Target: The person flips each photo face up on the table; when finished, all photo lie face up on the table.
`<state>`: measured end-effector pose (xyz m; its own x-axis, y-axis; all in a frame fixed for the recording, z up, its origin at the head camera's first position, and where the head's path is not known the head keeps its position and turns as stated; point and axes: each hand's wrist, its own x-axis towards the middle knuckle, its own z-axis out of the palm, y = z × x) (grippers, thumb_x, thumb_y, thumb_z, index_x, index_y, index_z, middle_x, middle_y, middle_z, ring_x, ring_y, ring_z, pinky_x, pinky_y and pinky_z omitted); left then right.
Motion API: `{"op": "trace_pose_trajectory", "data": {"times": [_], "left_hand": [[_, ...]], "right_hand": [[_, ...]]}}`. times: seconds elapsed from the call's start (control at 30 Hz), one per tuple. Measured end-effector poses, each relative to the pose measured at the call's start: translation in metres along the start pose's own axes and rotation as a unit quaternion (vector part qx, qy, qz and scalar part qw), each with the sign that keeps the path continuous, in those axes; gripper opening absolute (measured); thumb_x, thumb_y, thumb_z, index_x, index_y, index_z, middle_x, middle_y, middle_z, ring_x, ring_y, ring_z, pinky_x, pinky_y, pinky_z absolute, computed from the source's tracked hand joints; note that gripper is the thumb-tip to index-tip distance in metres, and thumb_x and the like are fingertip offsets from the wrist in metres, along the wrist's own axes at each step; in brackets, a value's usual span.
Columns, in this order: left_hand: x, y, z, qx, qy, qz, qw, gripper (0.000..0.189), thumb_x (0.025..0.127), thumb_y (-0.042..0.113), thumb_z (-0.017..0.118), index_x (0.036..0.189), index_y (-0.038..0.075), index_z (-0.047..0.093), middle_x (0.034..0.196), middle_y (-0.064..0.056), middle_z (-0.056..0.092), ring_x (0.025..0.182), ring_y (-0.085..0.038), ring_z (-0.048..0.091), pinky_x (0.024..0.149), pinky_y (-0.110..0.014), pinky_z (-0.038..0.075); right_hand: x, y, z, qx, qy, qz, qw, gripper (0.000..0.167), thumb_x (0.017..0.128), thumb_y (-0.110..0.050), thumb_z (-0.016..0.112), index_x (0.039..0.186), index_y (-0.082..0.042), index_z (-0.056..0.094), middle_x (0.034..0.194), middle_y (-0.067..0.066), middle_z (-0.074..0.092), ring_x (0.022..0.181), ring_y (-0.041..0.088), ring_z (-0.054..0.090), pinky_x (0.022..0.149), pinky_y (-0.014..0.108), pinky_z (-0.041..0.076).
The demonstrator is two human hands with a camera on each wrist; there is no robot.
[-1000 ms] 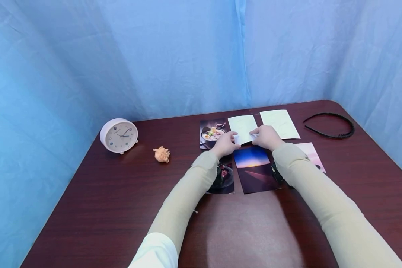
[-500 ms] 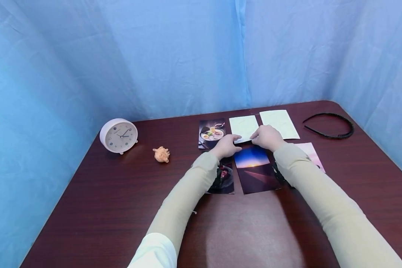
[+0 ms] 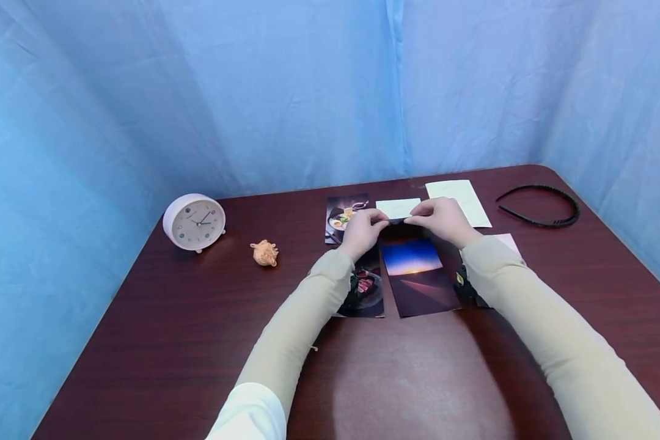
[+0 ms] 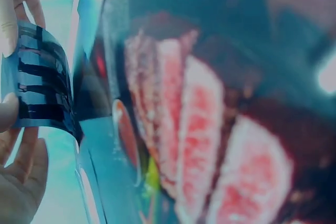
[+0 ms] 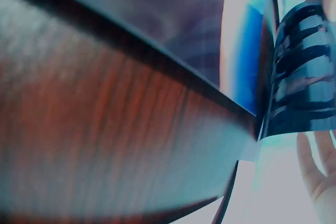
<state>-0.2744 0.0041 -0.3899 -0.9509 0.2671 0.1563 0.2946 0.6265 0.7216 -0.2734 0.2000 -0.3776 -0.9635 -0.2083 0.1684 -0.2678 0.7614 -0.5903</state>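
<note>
My left hand (image 3: pixel 361 232) and right hand (image 3: pixel 442 220) pinch the near edge of a photo card (image 3: pixel 398 208), its white back up. That edge is raised and bent over. The card's dark printed face (image 4: pixel 44 85) shows in the left wrist view, curved, with black bands. Before it lies a sunset photo (image 3: pixel 418 275). A ramen photo (image 3: pixel 343 214) is beside my left hand. Under my left wrist is a dark photo of red slices (image 3: pixel 370 293), partly hidden. Another white-backed card (image 3: pixel 459 198) lies behind my right hand, partly covered by it.
A white alarm clock (image 3: pixel 198 223) stands at the table's back left. Right of it lies a small peach yarn bundle (image 3: pixel 265 253). A black headband (image 3: pixel 561 214) rests at the far right. My right sleeve covers much of a pale photo (image 3: pixel 506 243). Blue curtain (image 3: pixel 308 91) hangs behind the table.
Both hands have risen slightly, lifting the card's near edge from the table and bending it over. Less of its white back shows. The other photos stay put.
</note>
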Motion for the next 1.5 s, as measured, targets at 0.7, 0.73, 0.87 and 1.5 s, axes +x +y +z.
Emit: {"op": "trace_pose_trajectory", "data": {"times": [0.7,0.73,0.87,1.5], "left_hand": [[-0.011,0.015,-0.016,-0.172,0.123,0.037,0.9767,0.038,0.093,0.011,0.059,0.129,0.004,0.051,0.122,-0.016,0.053,0.114,-0.026,0.052,0.097,-0.039,0.045],[-0.012,0.014,-0.016,-0.181,0.123,0.029,0.9754,0.038,0.094,0.011,0.059,0.13,0.005,0.05,0.122,-0.015,0.052,0.115,-0.026,0.052,0.097,-0.039,0.045],[-0.016,0.012,-0.017,-0.204,0.117,0.007,0.9718,0.039,0.094,0.011,0.059,0.131,0.005,0.048,0.121,-0.015,0.052,0.115,-0.027,0.053,0.097,-0.037,0.046],[-0.025,0.017,-0.006,-0.388,0.147,-0.135,0.8996,0.039,0.091,0.007,0.061,0.127,0.001,0.047,0.111,-0.017,0.057,0.108,-0.028,0.057,0.089,-0.032,0.049]], "right_hand": [[-0.009,0.005,-0.019,0.135,0.222,0.047,0.9646,0.025,0.086,-0.023,0.071,0.097,-0.002,0.074,0.091,0.009,0.073,0.073,-0.004,0.056,0.06,0.013,0.039],[-0.01,0.005,-0.02,0.154,0.228,0.062,0.9596,0.028,0.086,-0.025,0.071,0.097,0.0,0.074,0.088,0.005,0.073,0.074,-0.004,0.054,0.06,0.015,0.039],[-0.011,0.003,-0.02,0.245,0.238,0.109,0.9335,0.031,0.085,-0.028,0.071,0.094,0.002,0.072,0.079,-0.015,0.065,0.072,-0.009,0.059,0.069,0.014,0.047],[-0.011,-0.037,-0.003,0.618,0.306,0.132,0.7118,0.014,0.078,0.005,0.072,0.073,-0.006,0.065,0.071,0.003,0.057,0.065,0.01,0.06,0.063,0.024,0.057]]}}
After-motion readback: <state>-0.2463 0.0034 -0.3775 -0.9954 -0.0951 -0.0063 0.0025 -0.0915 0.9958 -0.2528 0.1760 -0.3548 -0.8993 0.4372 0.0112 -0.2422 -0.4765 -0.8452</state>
